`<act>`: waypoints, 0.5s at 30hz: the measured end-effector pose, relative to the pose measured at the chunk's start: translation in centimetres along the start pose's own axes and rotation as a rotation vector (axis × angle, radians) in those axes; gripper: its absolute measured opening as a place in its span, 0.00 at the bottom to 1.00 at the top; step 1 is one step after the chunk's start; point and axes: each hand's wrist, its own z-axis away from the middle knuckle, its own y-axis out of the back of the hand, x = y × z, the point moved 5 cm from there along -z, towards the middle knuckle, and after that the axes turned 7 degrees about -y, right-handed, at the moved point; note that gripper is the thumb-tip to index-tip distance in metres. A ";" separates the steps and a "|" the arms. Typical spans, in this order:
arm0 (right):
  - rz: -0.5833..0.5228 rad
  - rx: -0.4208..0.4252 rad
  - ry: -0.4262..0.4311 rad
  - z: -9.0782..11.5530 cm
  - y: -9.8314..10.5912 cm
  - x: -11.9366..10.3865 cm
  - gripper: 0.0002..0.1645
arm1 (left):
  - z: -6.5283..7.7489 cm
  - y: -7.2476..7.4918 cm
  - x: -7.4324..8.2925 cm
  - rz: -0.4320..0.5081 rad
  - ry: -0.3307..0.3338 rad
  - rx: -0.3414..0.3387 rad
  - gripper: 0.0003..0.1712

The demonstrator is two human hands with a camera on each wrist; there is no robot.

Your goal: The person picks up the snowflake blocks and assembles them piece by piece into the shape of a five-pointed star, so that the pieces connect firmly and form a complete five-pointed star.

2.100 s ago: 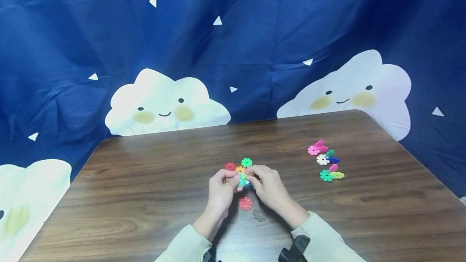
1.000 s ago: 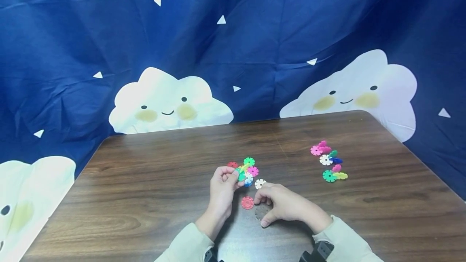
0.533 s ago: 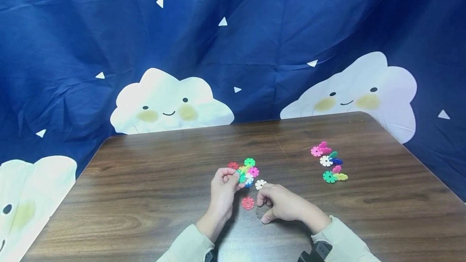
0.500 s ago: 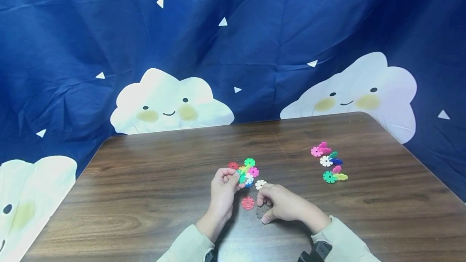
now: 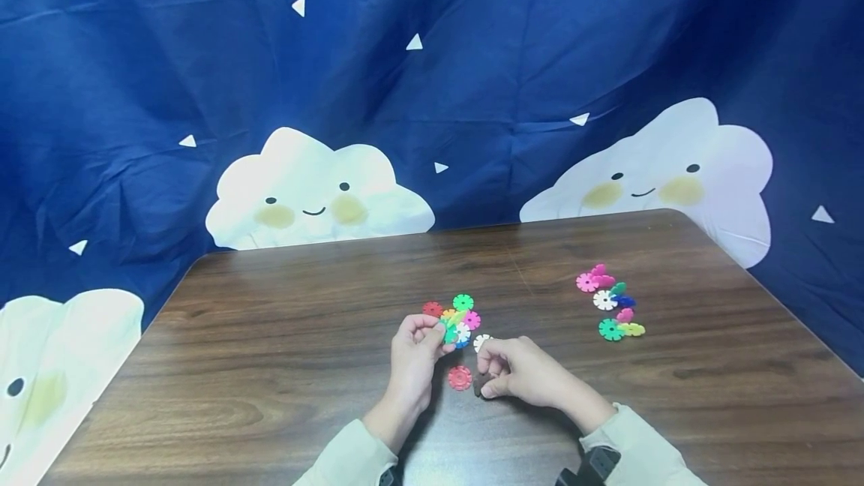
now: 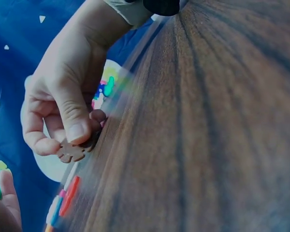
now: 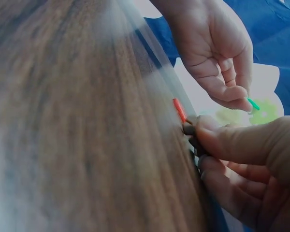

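Note:
My left hand [image 5: 413,358] pinches a green notched plastic disc [image 5: 450,335] with a yellow disc [image 5: 457,318] joined to it; the pair is held up over other loose discs. Thumb and fingers of my right hand [image 5: 521,372] pinch a brown notched disc [image 5: 478,387], tipped up on its edge at the tabletop. In the left wrist view the brown disc [image 6: 71,152] shows below the right thumb, its upper part covered by the fingers. A red disc [image 5: 460,378] lies flat between the hands, and a white disc [image 5: 481,341] lies just beyond the right fingers.
Beyond the left hand lie a dark red disc [image 5: 432,308], a bright green disc [image 5: 463,301], a pink disc [image 5: 472,319] and several others. Three joined clusters, including a pink cluster [image 5: 588,282], sit at the right of the wooden table [image 5: 304,321]. A blue curtain [image 5: 472,81] hangs behind.
My right hand has left the green and yellow pair, come down to the brown disc and tilted it up from lying flat. The left hand still holds the pair in nearly the same place.

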 end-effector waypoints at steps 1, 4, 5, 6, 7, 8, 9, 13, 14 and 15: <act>-0.014 0.011 -0.008 0.0 0.1 0.1 0.14 | 0.0 0.0 0.0 0.000 0.001 0.000 0.05; -0.048 0.049 -0.032 0.0 0.3 0.4 0.12 | 0.0 0.0 -0.1 -0.001 0.003 -0.002 0.05; -0.052 0.065 -0.038 0.0 0.4 0.5 0.11 | 0.1 0.0 -0.1 -0.003 0.003 -0.005 0.05; -0.050 0.086 -0.040 0.0 0.4 0.5 0.10 | 0.1 0.0 -0.1 -0.004 0.004 -0.006 0.05; -0.040 0.110 -0.039 0.0 0.5 0.5 0.10 | 0.1 0.0 -0.1 -0.005 0.006 -0.008 0.05; -0.026 0.138 -0.037 0.0 0.6 0.5 0.09 | 0.1 0.0 -0.2 -0.004 0.007 -0.010 0.05; -0.012 0.168 -0.032 0.0 0.7 0.4 0.09 | 0.1 -0.1 -0.2 -0.003 0.007 -0.012 0.05; -0.009 0.273 -0.012 -0.1 1.1 -0.1 0.09 | 0.1 -0.1 -0.3 0.005 0.016 -0.021 0.06; -0.018 0.295 -0.007 -0.1 1.2 -0.2 0.09 | 0.2 -0.2 -0.4 0.007 0.019 -0.026 0.06; -0.028 0.313 0.002 0.0 1.3 -0.4 0.09 | 0.2 -0.2 -0.4 0.007 0.024 -0.031 0.06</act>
